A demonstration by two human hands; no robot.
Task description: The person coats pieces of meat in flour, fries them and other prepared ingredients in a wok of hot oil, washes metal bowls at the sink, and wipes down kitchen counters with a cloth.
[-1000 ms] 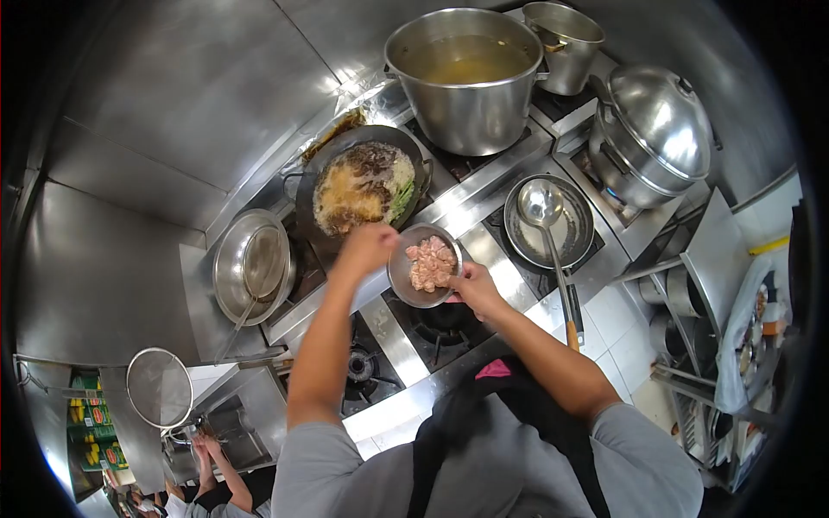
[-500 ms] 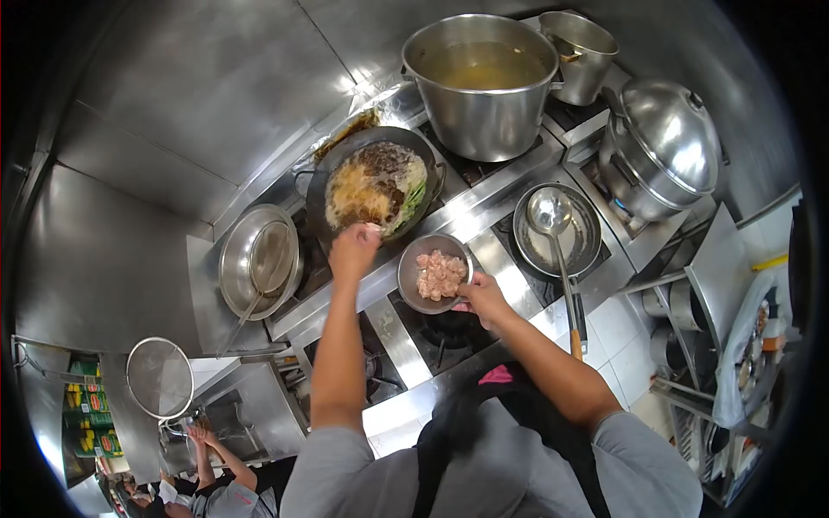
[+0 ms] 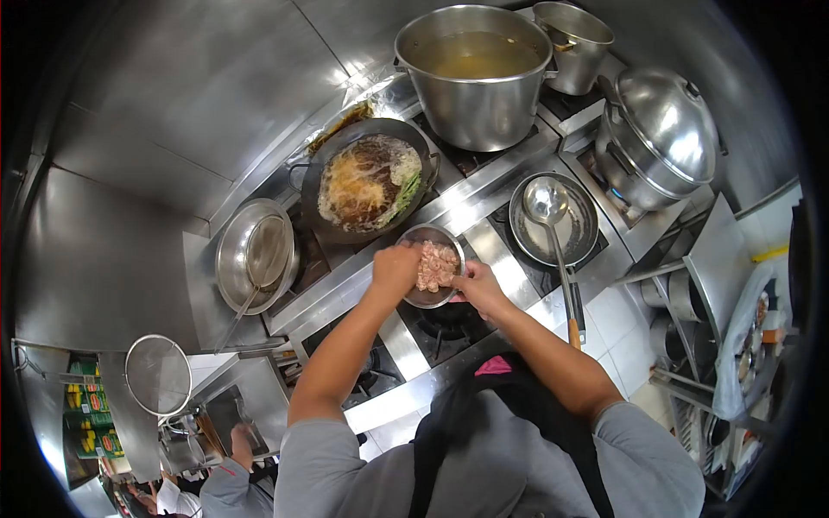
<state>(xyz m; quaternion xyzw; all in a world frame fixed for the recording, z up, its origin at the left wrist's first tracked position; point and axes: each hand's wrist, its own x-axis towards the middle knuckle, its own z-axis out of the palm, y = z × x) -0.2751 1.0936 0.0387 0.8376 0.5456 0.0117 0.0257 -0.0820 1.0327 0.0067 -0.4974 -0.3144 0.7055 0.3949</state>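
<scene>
My right hand (image 3: 480,290) grips the near right rim of a metal bowl (image 3: 413,235), fingers beneath and thumb on the edge. Pale pink chunks of raw meat (image 3: 436,266) lie inside it. Over the bowl's left side is my left hand (image 3: 396,269), its fingers curled in against the meat; the fingertips are hidden. Just beyond the bowl stands a dark wok (image 3: 324,226) of bubbling oil, with yellowish foam and some green pieces along its right side.
A big stockpot (image 3: 484,112) of yellowish liquid stands behind. To the right, a pan (image 3: 580,240) holds a long-handled ladle (image 3: 546,201), near a lidded steamer pot (image 3: 665,129). A strainer (image 3: 268,250) rests across a basin (image 3: 226,268) at left. Another person's hand (image 3: 242,440) shows lower left.
My left hand has moved from above the wok's near edge back into the bowl of meat. My right hand still holds the bowl. The co-worker at lower left has shifted.
</scene>
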